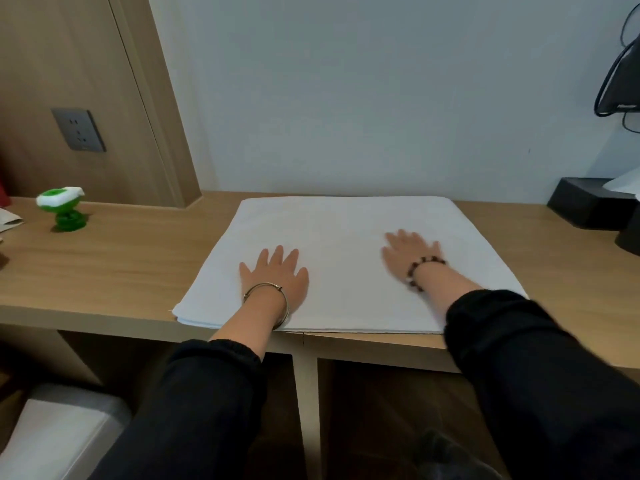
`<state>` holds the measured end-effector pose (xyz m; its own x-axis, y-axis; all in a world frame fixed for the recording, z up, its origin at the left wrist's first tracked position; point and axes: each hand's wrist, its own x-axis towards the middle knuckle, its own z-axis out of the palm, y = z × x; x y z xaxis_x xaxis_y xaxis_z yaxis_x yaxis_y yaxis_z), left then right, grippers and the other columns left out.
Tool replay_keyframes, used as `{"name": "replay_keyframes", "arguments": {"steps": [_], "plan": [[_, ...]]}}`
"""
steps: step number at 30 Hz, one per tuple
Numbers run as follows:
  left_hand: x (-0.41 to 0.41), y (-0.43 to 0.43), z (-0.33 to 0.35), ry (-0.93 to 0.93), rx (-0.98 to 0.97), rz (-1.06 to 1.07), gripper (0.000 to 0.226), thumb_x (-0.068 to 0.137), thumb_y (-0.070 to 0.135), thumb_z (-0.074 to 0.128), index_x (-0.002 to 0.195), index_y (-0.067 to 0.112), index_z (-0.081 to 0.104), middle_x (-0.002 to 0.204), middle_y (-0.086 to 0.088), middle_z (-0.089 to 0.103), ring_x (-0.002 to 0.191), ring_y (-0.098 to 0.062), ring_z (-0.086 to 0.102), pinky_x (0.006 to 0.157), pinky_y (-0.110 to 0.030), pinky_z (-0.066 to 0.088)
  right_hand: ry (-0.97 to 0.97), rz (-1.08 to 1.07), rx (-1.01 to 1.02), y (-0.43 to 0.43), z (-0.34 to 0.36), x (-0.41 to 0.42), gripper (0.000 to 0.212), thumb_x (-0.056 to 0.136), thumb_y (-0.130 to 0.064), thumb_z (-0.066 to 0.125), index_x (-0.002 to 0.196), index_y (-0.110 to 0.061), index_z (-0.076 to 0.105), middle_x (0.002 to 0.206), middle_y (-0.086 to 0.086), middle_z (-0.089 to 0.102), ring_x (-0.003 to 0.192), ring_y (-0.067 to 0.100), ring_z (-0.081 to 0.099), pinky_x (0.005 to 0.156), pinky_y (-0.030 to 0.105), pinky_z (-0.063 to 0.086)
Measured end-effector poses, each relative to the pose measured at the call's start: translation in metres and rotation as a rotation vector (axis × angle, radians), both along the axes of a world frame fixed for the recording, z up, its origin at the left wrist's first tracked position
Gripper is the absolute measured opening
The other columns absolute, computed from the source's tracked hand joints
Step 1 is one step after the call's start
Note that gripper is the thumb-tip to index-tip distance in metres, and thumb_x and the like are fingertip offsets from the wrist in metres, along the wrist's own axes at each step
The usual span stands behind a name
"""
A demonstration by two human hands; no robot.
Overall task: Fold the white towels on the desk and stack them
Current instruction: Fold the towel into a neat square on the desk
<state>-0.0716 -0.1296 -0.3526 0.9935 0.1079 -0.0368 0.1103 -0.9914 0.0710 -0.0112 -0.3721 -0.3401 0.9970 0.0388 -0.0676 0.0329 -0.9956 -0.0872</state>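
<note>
Home room, wooden desk (pixel 121 258), wall socket (pixel 78 129)

One wide-angle camera on the person's head gives the only view, set close above the near edge of the desk (pixel 121 265). It looks forward and down, facing the wall (pixel 346 98) almost square on. The towel (pixel 339 230) sits mid-frame, with the left hand (pixel 275 275) and right hand (pixel 410 252) on it, near the lens. The sleeves (pixel 194 410) enter from the bottom edge. The view runs from a socket (pixel 79 129) at far left to a black box (pixel 585 202) at far right, and down into the openings (pixel 381 410) under the desk. Straight lines bend toward the frame's edges.
</note>
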Motion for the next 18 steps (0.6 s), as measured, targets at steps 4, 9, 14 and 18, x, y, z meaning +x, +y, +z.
{"name": "replay_keyframes", "arguments": {"steps": [4,9,14,18], "plan": [[0.001,-0.004,0.0,0.004,-0.011,0.006,0.055,0.097,0.046,0.01,0.15,0.036,-0.001,0.159,0.009,-0.009,0.146,-0.019,-0.008,0.114,-0.055,-0.002,0.053,-0.312,-0.063,-0.069,0.004,0.012,0.057,0.098,-0.042,0.013,0.152,-0.024,0.007,0.16,-0.002,-0.002,0.146,0.022,0.003,0.116,0.052,0.003],[0.003,-0.004,-0.001,0.001,-0.013,0.008,0.055,0.097,0.046,0.011,0.15,0.036,0.0,0.159,0.008,-0.008,0.146,-0.02,-0.007,0.114,-0.056,-0.001,0.049,-0.071,-0.042,0.015,0.009,-0.002,0.06,0.099,-0.047,0.013,0.152,-0.022,0.001,0.16,0.004,-0.006,0.146,0.025,0.0,0.114,0.055,0.002],[0.004,-0.001,-0.002,-0.014,-0.011,0.0,0.055,0.097,0.048,0.011,0.15,0.036,0.001,0.159,0.008,-0.007,0.146,-0.019,-0.006,0.114,-0.056,0.001,0.03,0.194,-0.016,0.044,-0.015,-0.057,0.062,0.094,-0.058,0.004,0.15,-0.034,-0.004,0.159,-0.004,-0.012,0.146,0.021,-0.008,0.113,0.056,-0.003],[0.002,-0.004,-0.001,-0.014,-0.023,0.016,0.056,0.097,0.047,0.012,0.15,0.034,0.003,0.159,0.008,-0.005,0.146,-0.02,-0.005,0.114,-0.056,0.001,-0.004,-0.103,-0.011,-0.024,-0.011,-0.067,0.059,0.096,-0.054,0.008,0.151,-0.033,0.0,0.16,-0.004,-0.009,0.146,0.021,-0.004,0.114,0.056,0.001]]}}
